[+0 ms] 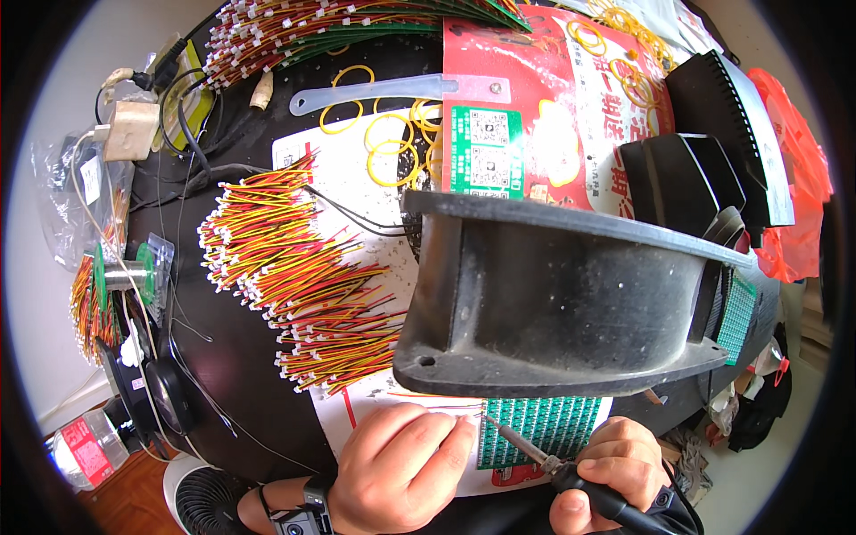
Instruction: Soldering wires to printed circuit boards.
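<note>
My left hand [397,468] is closed in a pinch, its fingertips at the left edge of a green circuit board [544,423] with rows of small repeated pads. Thin red and yellow wires [437,407] run out from the fingertips towards that edge. My right hand [615,477] grips a soldering iron [553,468] by its black handle, its tip touching or very near the board's left edge by the wires. Over the board's far side stands a large black fan frame [562,294]. To the left lies a big pile of red, yellow and black wire leads [294,276] with white connectors.
A spool of solder wire [125,275] stands at the left. Yellow rubber bands [392,160] and a translucent plastic strip [383,92] lie beyond the fan. More wire bundles [339,31] are at the back. Black boxes [687,178] stand at the right. A small fan [209,499] sits lower left.
</note>
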`<action>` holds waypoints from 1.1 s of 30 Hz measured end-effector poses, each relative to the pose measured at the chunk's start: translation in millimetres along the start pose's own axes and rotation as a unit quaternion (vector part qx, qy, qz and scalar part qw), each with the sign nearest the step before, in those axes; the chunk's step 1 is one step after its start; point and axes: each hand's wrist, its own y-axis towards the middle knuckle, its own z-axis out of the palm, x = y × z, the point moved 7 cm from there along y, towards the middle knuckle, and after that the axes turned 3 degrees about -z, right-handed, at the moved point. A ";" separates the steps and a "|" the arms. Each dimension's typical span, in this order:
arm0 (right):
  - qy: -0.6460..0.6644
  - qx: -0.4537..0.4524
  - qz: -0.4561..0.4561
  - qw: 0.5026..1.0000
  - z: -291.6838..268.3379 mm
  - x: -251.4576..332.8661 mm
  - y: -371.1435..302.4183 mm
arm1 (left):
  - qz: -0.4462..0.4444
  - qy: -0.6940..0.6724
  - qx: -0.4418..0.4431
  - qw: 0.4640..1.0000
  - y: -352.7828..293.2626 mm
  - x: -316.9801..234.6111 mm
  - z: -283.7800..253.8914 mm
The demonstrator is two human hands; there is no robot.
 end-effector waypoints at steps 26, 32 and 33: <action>0.008 -0.109 -0.061 0.992 -14.4 10.1 -13.3 | -0.134 0.182 -0.155 0.962 -0.8 36.4 -66.2; 0.004 -0.107 -0.062 0.992 -17.8 13.4 -14.0 | -0.140 0.178 -0.133 0.965 2.1 39.3 -63.3; 0.009 -0.106 -0.060 0.993 -16.9 11.5 -14.6 | -0.141 0.180 -0.133 0.965 1.6 39.4 -63.3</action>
